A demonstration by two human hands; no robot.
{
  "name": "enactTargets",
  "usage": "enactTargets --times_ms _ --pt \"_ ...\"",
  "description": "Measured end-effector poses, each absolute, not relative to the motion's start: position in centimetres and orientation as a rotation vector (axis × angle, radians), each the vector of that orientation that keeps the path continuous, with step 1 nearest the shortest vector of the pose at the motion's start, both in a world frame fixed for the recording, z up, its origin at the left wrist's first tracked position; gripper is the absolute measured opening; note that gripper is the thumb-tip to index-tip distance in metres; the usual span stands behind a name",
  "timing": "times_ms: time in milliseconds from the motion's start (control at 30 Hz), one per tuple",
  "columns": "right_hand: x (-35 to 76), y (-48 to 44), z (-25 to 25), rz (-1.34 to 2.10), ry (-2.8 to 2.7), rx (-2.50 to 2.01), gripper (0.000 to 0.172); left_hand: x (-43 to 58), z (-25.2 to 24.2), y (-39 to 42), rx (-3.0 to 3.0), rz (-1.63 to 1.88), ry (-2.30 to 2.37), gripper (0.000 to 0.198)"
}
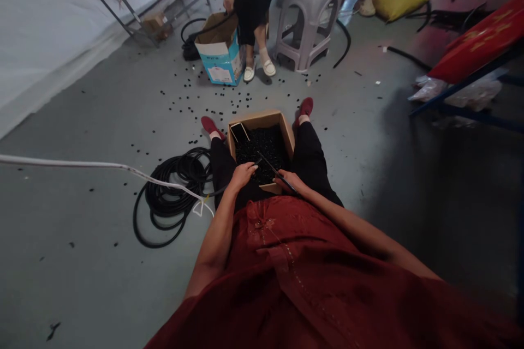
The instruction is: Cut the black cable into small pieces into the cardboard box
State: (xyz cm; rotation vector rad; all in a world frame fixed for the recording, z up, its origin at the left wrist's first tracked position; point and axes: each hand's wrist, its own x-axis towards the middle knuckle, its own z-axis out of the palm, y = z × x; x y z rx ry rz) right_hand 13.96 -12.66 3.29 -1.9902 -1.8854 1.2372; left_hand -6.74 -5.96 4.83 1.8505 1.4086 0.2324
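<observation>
**Your 2 hands grip tubing and tool above the open cardboard carton [262, 118]**

In the head view, your left hand [244, 175] pinches a short stretch of black tubing [257, 161] at its fingertips. Your right hand [290, 180], near it but apart, is closed around a long, slim dark tool [268, 162], which slants toward the left fingertips; you cannot tell from here whether it is scissors or a knife. The carton stands between your legs, heaped with small black pieces [270, 144], and a phone-like slab [239, 132] leans in its far left corner. On the floor to your left lies a coil of black hose [164, 191], its upper length running to your lap, where your forearm hides it. A white cable [102, 165] reaches over the coil. Ahead, a seated co-worker's hand [229, 0] holds black hose above a blue-and-white box [221, 62].
</observation>
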Motion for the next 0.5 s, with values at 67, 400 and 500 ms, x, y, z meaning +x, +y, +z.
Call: enactTargets --times_ms 67,400,500 --pt "14.1 -12.8 3.7 1.297 -1.787 -1.929 0.023 -7.0 5.0 -5.9 1.806 0.284 1.386 0.033" --pt "14.8 -13.1 5.1 1.35 -1.685 -1.776 0.05 -6.7 7.5 -5.9 1.727 0.45 1.343 0.037" --pt "14.8 -13.2 5.2 1.38 -1.698 -1.76 0.052 -6.4 8.2 -6.1 1.728 0.466 1.333 0.038"
